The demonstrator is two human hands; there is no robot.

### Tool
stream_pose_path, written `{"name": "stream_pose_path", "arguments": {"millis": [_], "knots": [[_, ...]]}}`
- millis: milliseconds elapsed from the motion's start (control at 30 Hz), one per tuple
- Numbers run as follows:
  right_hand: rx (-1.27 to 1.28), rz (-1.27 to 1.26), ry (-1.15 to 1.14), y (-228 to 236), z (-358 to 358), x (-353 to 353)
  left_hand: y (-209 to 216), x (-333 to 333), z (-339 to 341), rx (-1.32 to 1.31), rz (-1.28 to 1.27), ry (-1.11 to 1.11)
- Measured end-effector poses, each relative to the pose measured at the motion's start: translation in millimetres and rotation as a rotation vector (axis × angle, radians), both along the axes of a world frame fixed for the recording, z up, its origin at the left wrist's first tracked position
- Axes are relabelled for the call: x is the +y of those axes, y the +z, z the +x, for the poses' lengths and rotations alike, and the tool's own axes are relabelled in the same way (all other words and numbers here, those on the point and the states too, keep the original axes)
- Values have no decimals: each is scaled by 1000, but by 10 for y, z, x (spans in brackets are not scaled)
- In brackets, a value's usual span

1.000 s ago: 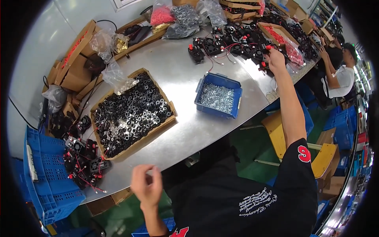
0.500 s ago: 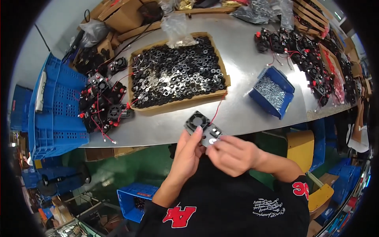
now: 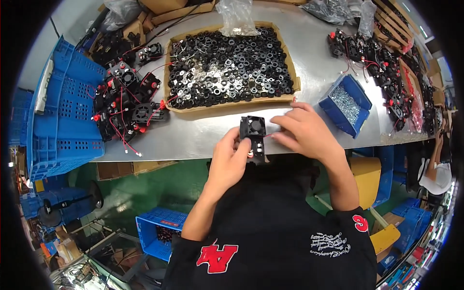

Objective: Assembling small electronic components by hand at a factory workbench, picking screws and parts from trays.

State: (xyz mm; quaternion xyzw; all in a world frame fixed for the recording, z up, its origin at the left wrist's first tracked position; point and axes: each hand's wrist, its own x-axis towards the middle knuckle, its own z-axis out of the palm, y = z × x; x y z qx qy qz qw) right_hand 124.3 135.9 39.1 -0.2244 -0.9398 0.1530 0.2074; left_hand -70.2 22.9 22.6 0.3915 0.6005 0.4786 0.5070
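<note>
My left hand [image 3: 229,159] is closed around a small black fan module [image 3: 253,126], its thumb pressed on the lower half of the module. A square fan forms the module's upper end, and a dark plate with small white parts extends below it. A shiny metal bit [image 3: 250,153] shows beside my left thumb. From the module's right side a thin red wire [image 3: 268,136] runs toward my right hand [image 3: 309,133]. That hand hovers over the table just right of the fan, thumb and index finger apart. Whether its hidden fingers touch the wire cannot be seen.
A shallow cardboard tray [image 3: 232,104] of black and silver rings stands beyond my hands. To the right sits a blue bin [image 3: 358,126] of small metal pieces. Fan assemblies [image 3: 128,104] lie left beside a blue crate [image 3: 67,111]; more assemblies [image 3: 382,72] are piled right.
The module has turned more upright and moved slightly away from my body. My right hand has left the module's lower end and moved up and right, its fingers spreading.
</note>
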Motion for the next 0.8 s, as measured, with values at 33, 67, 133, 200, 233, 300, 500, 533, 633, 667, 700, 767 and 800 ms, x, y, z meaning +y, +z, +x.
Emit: {"name": "stream_pose_path", "arguments": {"millis": [33, 67, 133, 200, 233, 300, 500, 533, 633, 667, 700, 767, 800], "knots": [[-7, 6, -4, 22, 53, 36, -48, 32, 12, 37, 25, 10], [-24, 86, -46, 33, 122, 59, -42, 55, 36, 30, 29, 5], [-38, 286, -142, 45, 230, 129, -14, 105, 92, 135, 44, -3], [-2, 318, -209, 139, 217, 133, -72, 129, 79, 43, 30, -93], [39, 348, -271, 167, 201, 137, -96, 140, 70, -44, 14, -178], [8, 298, -326, 195, 118, 111, -32, 123, 71, -196, -52, -205], [225, 258, -717, 344, 157, -374, 30, -20, 195, -633, -77, 4], [388, 117, -708, 248, 226, -510, 29, -51, 221, -662, -79, 19], [587, -922, -561, 172, 173, -881, 33, -56, 328, -718, -76, 80], [674, -1121, -490, 101, 155, -907, 31, -77, 344, -715, -83, 68], [763, -1316, -411, 11, 148, -923, 27, -93, 360, -714, -106, 77], [776, -1301, -428, -58, 145, -878, 27, -131, 424, -713, -133, 75], [776, -1291, -431, -72, 162, -840, 33, -157, 471, -521, -62, 125]]}}
